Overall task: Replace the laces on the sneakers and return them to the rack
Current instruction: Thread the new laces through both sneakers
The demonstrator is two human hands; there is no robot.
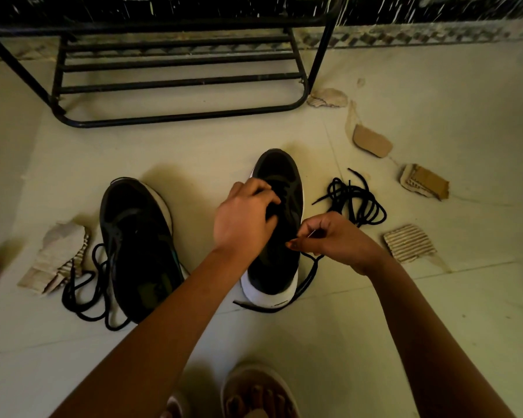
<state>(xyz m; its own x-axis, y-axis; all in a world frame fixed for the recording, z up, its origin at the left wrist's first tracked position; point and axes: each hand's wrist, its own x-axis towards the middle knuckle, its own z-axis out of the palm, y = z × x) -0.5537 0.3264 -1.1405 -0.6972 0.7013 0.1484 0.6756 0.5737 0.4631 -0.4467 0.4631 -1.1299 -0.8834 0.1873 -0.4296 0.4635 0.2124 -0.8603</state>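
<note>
One view, head-worn, wide-angle. Faces forward and steeply down at the floor (pixel 435 327). Forearms enter from the bottom edge. Left hand (pixel 245 215) and right hand (pixel 335 239) near, mid-frame, at the sneaker (pixel 281 173). Close enough to show the lace (pixel 310 276) strand. Rack (pixel 178 82) farther off along the top edge, bars bowed by the lens.

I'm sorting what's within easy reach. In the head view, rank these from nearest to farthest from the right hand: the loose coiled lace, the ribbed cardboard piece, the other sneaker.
1. loose coiled lace, just beyond the right hand, slightly to its right.
2. ribbed cardboard piece, on the floor to its right.
3. other sneaker, well off to the left.
</note>
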